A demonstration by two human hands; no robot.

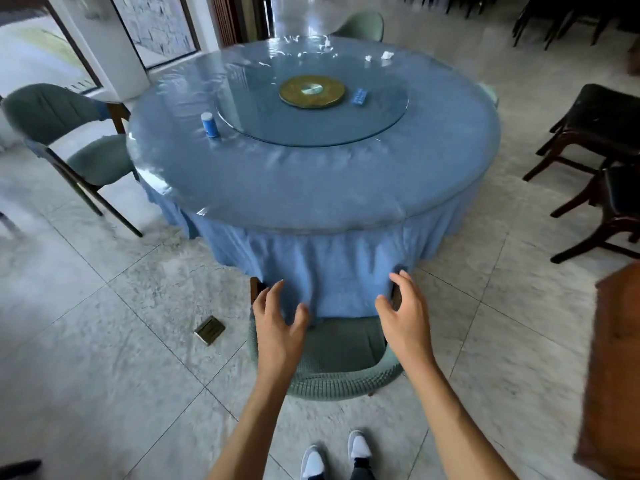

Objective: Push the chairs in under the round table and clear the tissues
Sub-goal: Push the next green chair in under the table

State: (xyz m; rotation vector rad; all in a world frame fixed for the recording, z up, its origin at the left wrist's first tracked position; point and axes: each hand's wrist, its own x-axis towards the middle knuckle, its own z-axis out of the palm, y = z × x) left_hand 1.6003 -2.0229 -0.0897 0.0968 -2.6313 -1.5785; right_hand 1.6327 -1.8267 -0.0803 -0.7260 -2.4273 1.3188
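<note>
Head view
Near chair: a green chair (341, 355) stood pushed in at the near side of the round table (311, 181), its seat partly under the hanging blue tablecloth (332, 268) and its curved back toward the person.
Left hand: the left hand (277, 327) reached out over the chair's left side, fingers spread and slightly bent, gripping nothing; the fingertips were at the cloth's lower edge, but contact could not be told.
Right hand: the right hand (403, 317) reached out over the chair's right side, fingers spread and loosely bent, holding nothing.
Left chair: a 2nd green chair (74, 147) stood at the table's left, angled, its seat edge just at the tabletop's rim.
Far chair: a 3rd green chair (363, 26) showed its back behind the far edge.
Tissues: crumpled white tissues (386, 56) lay on the far right part of the tabletop, with 1 more scrap (368, 58) just beside and another (326, 43) at the far edge.
Turntable: a glass turntable (311, 105) with a gold centre disc (311, 91) sat mid-table, a small blue packet (360, 97) on it.
Canister: a blue and white canister (209, 124) stood left of the turntable.
Floor: a brass floor plate (209, 330) lay left of the near chair; 2 white shoes (358, 445) showed below.
Right side: dark wooden stools (595, 133) stood apart from the table.
</note>
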